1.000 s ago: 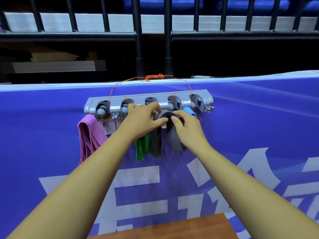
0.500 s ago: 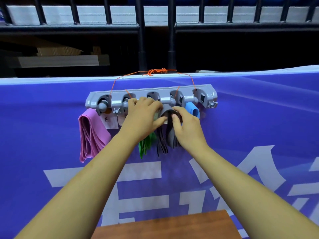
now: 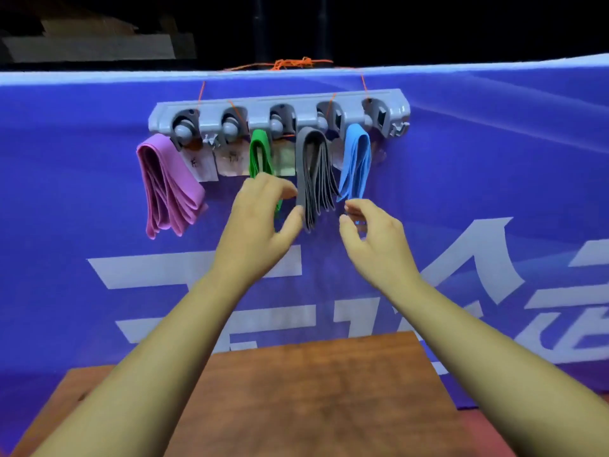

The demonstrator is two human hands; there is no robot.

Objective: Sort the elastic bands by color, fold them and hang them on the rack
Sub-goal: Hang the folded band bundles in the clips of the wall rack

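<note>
On the rack (image 3: 278, 105), the folded grey band (image 3: 313, 173) now hangs unaided between the green band (image 3: 260, 153) and blue band (image 3: 356, 159). I have released it, left hand (image 3: 260, 219) and right hand (image 3: 372, 232) both loosely spread, empty. Hanging appears complete.

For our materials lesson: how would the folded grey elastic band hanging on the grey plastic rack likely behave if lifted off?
The folded grey elastic band is probably floppy: its layers drape limply from the grey plastic rack. Thin strips, so likely light. Layers fan apart below, so the fold may open unless pinched.
</note>
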